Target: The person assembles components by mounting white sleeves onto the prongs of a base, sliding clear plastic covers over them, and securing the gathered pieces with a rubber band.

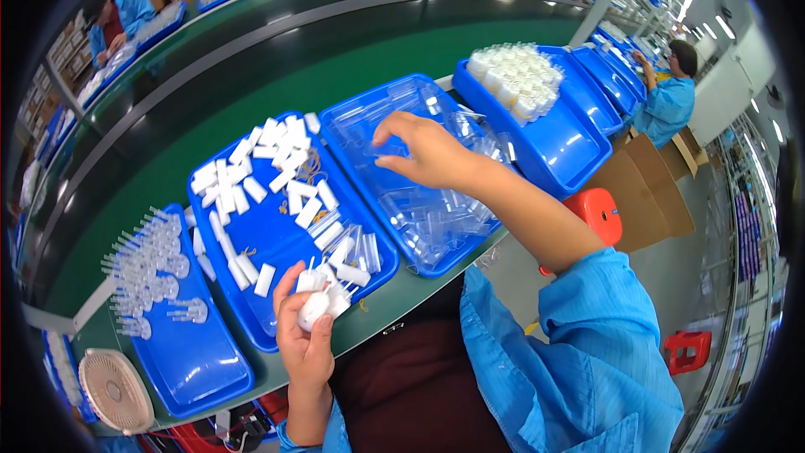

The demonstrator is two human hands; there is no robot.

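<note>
In my left hand, near the table's front edge, are several small white plastic parts with thin prongs; the fingers are closed round them. Just behind it lies a blue tray of loose white rectangular pieces, with some clear pieces and rubber bands among them. My right hand hovers over the adjacent blue tray, which holds clear plastic sleeves. Its thumb and forefinger are curved but apart, and nothing shows between them.
At left, a blue tray holds clear stemmed pieces, beside a beige fan. Clustered whitish parts fill part of a right-hand tray. A green conveyor runs behind. Red stool, cardboard box and co-worker are right.
</note>
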